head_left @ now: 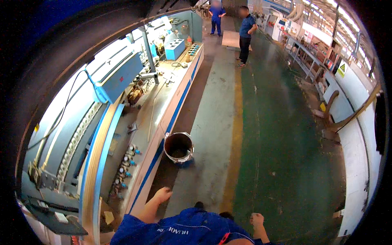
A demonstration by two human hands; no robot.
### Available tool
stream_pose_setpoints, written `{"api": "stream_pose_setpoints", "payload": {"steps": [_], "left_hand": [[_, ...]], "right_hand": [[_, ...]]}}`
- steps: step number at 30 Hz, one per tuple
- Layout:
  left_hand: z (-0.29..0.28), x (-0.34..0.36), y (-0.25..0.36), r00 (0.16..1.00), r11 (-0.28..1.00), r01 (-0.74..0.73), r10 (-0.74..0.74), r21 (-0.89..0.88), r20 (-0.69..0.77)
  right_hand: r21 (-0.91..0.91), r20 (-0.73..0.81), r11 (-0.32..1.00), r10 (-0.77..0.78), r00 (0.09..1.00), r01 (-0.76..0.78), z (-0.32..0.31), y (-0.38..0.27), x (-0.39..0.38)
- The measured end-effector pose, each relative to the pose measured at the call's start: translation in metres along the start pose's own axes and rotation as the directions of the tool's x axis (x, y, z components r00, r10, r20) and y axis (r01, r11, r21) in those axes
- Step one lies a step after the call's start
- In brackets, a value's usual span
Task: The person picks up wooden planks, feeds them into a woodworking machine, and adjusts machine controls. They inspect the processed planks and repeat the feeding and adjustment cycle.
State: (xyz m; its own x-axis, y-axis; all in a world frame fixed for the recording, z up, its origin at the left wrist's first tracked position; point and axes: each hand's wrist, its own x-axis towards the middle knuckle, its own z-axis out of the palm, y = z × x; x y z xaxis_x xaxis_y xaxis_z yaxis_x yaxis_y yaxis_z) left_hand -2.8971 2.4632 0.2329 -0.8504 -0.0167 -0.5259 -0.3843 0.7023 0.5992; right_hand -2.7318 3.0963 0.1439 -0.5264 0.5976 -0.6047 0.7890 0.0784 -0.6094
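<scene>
We cannot make out what lies in the round, dark-bellied metal bucket with a pale rim, since its inside falls into shadow; it stands on the floor ahead of our left hand, beside the long beige machine base with a blue stripe, and we cannot tell whether the two touch. That hand's fingers look bent, but blur keeps us from telling how wide or narrow the grip is. Our right hand hangs near the lower edge, well apart from the bucket, its fingers curled and partly hidden, so we cannot judge its grip either. Our dark blue work shirt covers most of our feet, and black borders cut off the far sides. Underneath runs a worn grey floor strip, then a yellow painted line and a scuffed green floor. Farther along the hall, a person in dark trousers stands by a flat, pale board, with a person in blue workwear beyond.
</scene>
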Motion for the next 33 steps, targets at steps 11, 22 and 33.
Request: {"api": "stream_pose_setpoints", "payload": {"steps": [11, 22, 33], "left_hand": [[-0.134, 0.373, 0.234, 0.939, 0.959, -0.250, 0.273, 0.131, -0.207], [-0.077, 0.493, 0.237, 0.882, 0.892, 0.449, -0.451, 0.045, 0.139], [-0.214, 0.946, 0.446, 0.976, 0.982, 0.190, -0.189, 0.004, -0.105]], "right_hand": [[-0.642, 0.294, 0.732, -0.040, 0.955, 0.228, 0.108, -0.184, 0.198], [-0.296, 0.162, 0.825, -0.454, 0.876, 0.482, 0.132, -0.697, 0.647], [0.018, 0.260, 1.000, -0.026, 0.965, 0.022, 0.259, -1.066, 0.738]]}}
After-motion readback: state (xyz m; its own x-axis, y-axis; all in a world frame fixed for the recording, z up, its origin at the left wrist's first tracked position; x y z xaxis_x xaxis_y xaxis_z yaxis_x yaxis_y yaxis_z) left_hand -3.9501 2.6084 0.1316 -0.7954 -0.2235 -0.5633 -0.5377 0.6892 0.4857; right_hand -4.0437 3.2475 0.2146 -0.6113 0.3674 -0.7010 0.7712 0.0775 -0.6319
